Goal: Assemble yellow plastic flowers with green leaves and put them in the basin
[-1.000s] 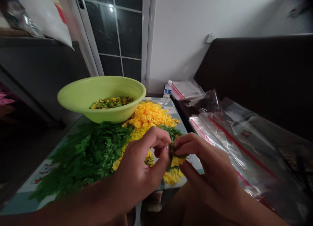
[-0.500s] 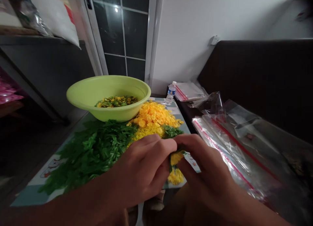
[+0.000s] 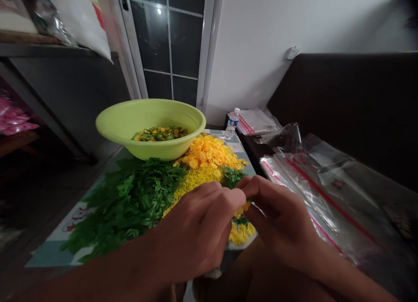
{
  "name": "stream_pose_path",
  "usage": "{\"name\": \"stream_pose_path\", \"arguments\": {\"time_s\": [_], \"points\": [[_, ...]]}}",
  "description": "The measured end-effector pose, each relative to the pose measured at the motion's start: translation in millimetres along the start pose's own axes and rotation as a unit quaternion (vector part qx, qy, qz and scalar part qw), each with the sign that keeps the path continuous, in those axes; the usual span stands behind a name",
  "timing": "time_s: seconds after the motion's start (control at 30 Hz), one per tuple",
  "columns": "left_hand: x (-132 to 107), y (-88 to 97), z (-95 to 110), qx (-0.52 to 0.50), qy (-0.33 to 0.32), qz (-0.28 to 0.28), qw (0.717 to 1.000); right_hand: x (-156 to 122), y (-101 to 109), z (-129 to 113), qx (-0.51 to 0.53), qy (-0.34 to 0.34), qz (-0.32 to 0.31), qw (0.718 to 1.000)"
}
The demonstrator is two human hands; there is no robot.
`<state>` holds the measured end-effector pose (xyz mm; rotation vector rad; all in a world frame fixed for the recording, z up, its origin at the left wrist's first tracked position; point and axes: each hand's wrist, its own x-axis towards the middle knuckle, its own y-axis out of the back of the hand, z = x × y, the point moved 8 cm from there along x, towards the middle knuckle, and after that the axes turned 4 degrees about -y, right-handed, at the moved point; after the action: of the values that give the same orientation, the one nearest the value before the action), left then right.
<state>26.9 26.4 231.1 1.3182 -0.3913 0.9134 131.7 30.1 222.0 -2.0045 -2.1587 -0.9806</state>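
Lime-green basin (image 3: 150, 147) holding yellow and green pieces (image 3: 160, 134), left hand (image 3: 196, 232) and right hand (image 3: 281, 219) pinching a yellow piece (image 3: 243, 208)

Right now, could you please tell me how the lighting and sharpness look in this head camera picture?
In the head view, the light is dim: the left hand and right hand sit in shadow, a small glare spot marks the glass door, the plastic bags show a sheen, and wide-angle distortion bends the edges.
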Motion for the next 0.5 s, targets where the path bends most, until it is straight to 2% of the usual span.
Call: {"name": "stream_pose_path", "arguments": {"time_s": [0.17,0.33,0.5], "points": [[2.8,-5.6,-0.4,-0.030,-0.002,-0.014,0.999,-1.2,5.3,2.2,0.024,-0.001,0.000,1.000],[8.8,-15.7,6.2,-0.037,-0.033,-0.042,0.998,-7.6,13.7,2.5,0.021,0.015,0.007,1.000],[16.1,-23.7,5.0,-0.048,-0.012,-0.047,0.998,-12.5,22.5,6.2,0.012,0.032,0.019,0.999]]}}
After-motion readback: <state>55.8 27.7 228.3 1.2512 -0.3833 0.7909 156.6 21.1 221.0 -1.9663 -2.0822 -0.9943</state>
